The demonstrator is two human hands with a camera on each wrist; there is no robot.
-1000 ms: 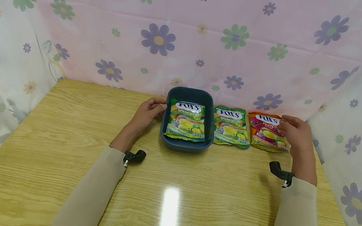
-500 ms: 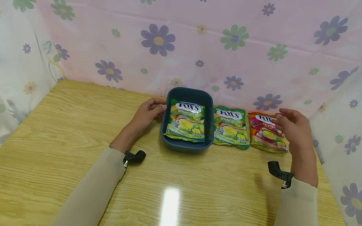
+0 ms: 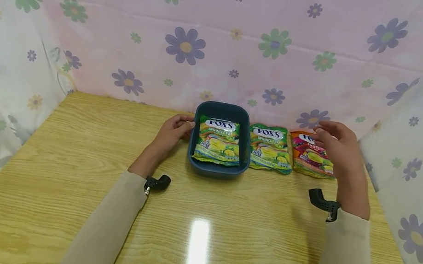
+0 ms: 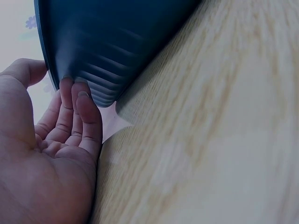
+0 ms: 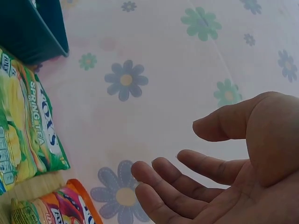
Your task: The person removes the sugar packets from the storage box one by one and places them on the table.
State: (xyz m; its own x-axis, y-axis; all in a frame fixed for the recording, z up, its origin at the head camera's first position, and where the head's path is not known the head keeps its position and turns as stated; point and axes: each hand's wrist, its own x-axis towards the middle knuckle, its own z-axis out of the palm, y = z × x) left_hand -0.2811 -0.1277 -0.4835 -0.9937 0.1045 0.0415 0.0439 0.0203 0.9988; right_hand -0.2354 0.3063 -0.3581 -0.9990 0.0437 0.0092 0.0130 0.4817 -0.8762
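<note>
A dark blue plastic tub (image 3: 215,173) stands at the back of the wooden table, with a green FOX'S Spring Tea candy bag (image 3: 218,142) inside. My left hand (image 3: 171,133) is at its left side. In the left wrist view, thumb and fingertips (image 4: 65,86) touch the tub's outside, the fingers loosely bent. Just right of the tub lies another green Spring Tea candy bag (image 3: 270,149). Beyond that is a red-orange FOX'S Fruits candy bag (image 3: 309,160), partly covered from the head camera by my right hand (image 3: 343,149). That hand hovers with relaxed, spread fingers, holding nothing.
The wooden table (image 3: 253,232) extends in front of the tub and bags. A flowered curtain (image 3: 223,59) hangs right behind them, and similar cloth flanks both sides. Each wrist wears a small black camera mount, like the left mount (image 3: 158,183).
My right hand has lifted from the right edge of the red-orange candy bag and shifted a little left and up. The left hand, tub and bags look unmoved.
</note>
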